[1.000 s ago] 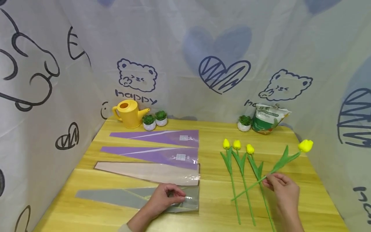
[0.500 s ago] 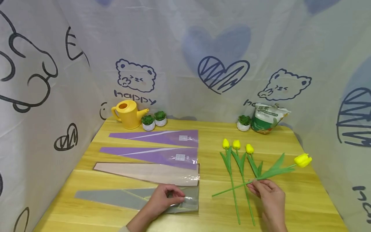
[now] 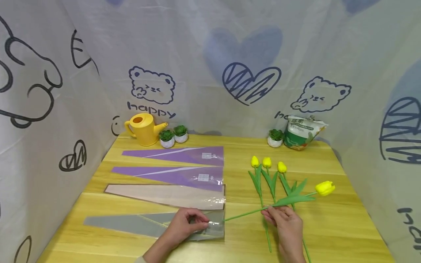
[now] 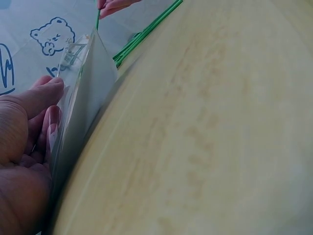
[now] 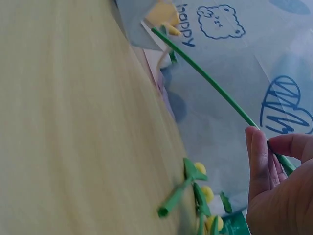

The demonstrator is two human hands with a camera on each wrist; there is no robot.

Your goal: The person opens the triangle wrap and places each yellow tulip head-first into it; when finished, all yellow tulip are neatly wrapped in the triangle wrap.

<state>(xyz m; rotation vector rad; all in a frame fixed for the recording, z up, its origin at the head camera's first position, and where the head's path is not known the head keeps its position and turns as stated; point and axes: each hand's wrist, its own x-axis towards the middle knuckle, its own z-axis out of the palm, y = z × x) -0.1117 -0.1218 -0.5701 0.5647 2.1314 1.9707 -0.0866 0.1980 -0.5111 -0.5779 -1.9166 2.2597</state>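
Left hand (image 3: 184, 227) pinches the grey sleeve (image 3: 148, 224) mouth, covering it; right hand (image 3: 286, 228) pinches a tulip (image 3: 289, 199) stem, its palm cut off.

Surface (image 3: 329, 226): light wood grain, smooth, slight sheen. Grey sleeve (image 3: 148, 224): glossy clear plastic film. Tulip stem (image 3: 246, 213): smooth matt green plastic. Backdrop (image 3: 204, 54): matt printed cloth.

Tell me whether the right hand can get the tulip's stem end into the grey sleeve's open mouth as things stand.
Probably yes. The right hand holds the tulip with its stem end just beside the grey sleeve, whose mouth the left hand pinches open; nothing lies between.
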